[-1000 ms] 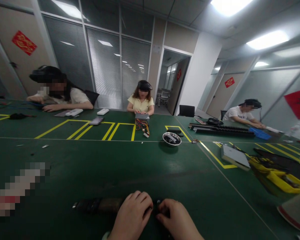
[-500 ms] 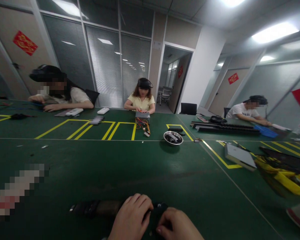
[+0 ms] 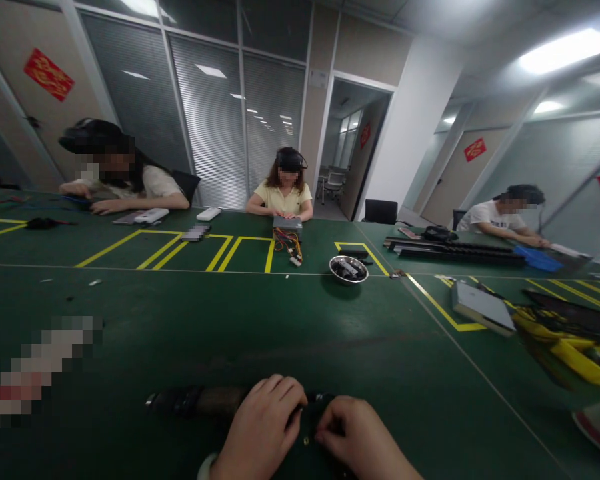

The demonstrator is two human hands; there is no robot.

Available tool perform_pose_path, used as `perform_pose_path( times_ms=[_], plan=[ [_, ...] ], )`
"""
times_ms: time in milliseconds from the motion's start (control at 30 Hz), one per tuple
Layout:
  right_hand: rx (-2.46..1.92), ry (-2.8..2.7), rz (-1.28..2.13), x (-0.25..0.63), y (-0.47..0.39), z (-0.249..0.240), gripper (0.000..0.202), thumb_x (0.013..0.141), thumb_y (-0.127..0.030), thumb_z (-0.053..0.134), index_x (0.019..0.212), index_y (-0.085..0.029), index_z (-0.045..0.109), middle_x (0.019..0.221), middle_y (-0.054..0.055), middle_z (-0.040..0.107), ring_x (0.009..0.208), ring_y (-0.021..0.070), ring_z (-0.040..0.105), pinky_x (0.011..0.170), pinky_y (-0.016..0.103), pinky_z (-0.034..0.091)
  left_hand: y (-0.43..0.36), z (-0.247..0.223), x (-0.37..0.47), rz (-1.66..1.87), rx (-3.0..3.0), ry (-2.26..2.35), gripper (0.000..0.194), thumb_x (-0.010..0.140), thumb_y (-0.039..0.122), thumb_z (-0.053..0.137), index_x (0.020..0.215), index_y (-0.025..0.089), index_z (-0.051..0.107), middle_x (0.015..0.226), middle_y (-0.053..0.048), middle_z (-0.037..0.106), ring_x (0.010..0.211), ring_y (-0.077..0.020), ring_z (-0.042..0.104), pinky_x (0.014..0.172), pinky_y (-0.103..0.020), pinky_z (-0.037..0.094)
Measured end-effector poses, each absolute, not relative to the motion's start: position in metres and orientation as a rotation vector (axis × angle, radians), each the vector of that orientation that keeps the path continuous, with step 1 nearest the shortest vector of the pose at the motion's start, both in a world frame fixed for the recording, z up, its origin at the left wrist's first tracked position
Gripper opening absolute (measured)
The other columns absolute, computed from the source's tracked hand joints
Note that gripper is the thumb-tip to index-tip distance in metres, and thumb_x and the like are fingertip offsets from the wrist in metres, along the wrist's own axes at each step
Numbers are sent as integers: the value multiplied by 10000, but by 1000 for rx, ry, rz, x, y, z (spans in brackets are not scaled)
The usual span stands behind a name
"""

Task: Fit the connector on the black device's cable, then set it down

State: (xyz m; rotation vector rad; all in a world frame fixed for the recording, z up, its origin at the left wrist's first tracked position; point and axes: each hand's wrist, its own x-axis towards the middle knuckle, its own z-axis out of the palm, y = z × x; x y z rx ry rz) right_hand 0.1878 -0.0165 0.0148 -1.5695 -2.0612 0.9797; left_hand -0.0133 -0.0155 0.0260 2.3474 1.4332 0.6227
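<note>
Curls left hand (image 3: 267,427) over part of dark cylindrical tool (image 3: 200,401), extending leftward on green surface (image 3: 205,327); bends right hand (image 3: 360,433) nearly closed, just to the right. Cannot tell what either grips. Shows small brass-coloured piece (image 3: 306,441) between both; beyond, metal bowl (image 3: 349,278), then person (image 3: 281,193) with grey box (image 3: 287,225).

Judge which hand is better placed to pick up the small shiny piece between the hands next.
Right, probably. The right hand has its fingertips just beside the small shiny piece, while the left hand covers part of the long dark object.
</note>
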Motion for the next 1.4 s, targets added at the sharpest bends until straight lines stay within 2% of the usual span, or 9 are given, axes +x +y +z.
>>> perform_pose_path(
  times_ms=[200,467,800,1067,1167,1267,1400],
  plan=[
    [-1573,-1931,834,193,-8,15,63,785,-194,622,764,-205,681,795,0,652,746,138,590,680,216,399,-15,29,-12,637,2381,1447,194,810,105,504,924,241,585,959,-2,607,906,-183,517,822,-333,375],
    [-1456,-1941,685,186,-7,13,94,840,-206,578,777,-199,649,816,3,635,802,146,581,729,242,400,-15,28,-12,652,2428,1450,187,829,119,511,947,241,587,986,1,607,943,-184,517,852,-335,377],
    [-1413,-2011,656,180,-8,8,80,828,-201,576,776,-199,638,816,4,634,794,149,583,724,248,409,-18,29,-13,678,2481,1449,169,817,119,546,940,229,583,963,2,606,936,-183,523,827,-330,385],
    [-1425,-1947,604,182,-9,6,150,840,-302,560,804,-193,657,859,35,661,780,173,593,695,274,424,-21,28,-14,706,2563,1439,126,830,145,563,927,220,591,956,0,613,935,-184,532,822,-332,384],
    [-1407,-1931,610,180,-10,5,170,835,-328,565,805,-193,664,866,38,667,778,177,595,695,278,426,-21,25,-15,702,2572,1432,102,835,207,609,934,226,589,965,12,614,937,-184,530,806,-330,384],
    [-1404,-1922,616,177,-11,1,188,836,-344,566,807,-188,666,864,47,670,773,180,593,695,282,428,-19,21,-15,707,2576,1438,159,816,295,665,940,235,586,967,22,615,927,-191,526,794,-338,381],
    [-1410,-1921,671,171,-12,-4,195,841,-347,561,824,-185,669,838,43,667,757,176,592,681,280,428,-18,16,-15,718,2595,1456,157,832,311,649,954,231,592,957,9,612,931,-193,525,817,-343,377]
  ],
)
